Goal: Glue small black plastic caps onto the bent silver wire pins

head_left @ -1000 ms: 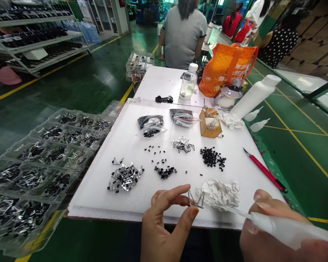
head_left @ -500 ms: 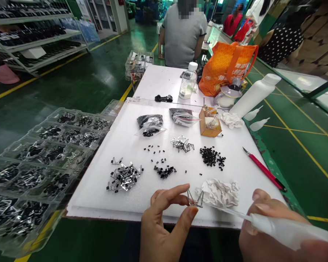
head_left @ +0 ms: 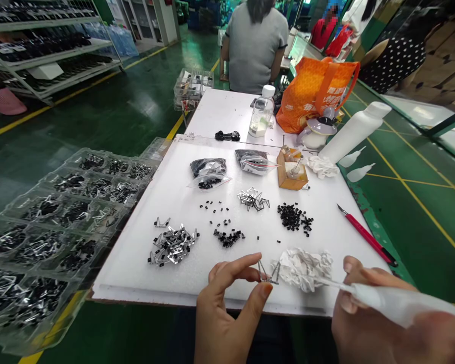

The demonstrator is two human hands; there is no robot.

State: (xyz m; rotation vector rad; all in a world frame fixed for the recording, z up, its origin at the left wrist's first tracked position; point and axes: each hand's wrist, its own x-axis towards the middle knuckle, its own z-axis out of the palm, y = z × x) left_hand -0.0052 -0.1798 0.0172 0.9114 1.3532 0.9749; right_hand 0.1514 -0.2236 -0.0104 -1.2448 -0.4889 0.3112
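Between thumb and fingertips, my left hand (head_left: pixel 229 308) pinches a small silvery wire-like frame part (head_left: pixel 269 275) above the front edge of the white work surface. My right hand (head_left: pixel 379 313) is closed round a white squeeze bottle (head_left: pixel 398 301) whose thin nozzle points left, over crumpled white tissue (head_left: pixel 305 268). The nozzle tip is hard to make out against the tissue. Beyond my left hand lie a heap of small black pieces (head_left: pixel 227 237) and a pile of silver parts with black ends (head_left: pixel 174 245). More bare frame parts (head_left: pixel 253 199) lie farther back.
Another black heap (head_left: pixel 293 217) lies right of centre. A red craft knife (head_left: pixel 366 237) rests by the right edge, blade outward. Behind stand a small wooden box (head_left: pixel 291 172), zip bags (head_left: pixel 208 172) and a white bottle (head_left: pixel 354 134). Compartment trays (head_left: pixel 60 227) flank the left side.
The squeeze bottle's nozzle has lifted slightly and drawn right, away from the frame part. My left hand has barely moved and still pinches the part.
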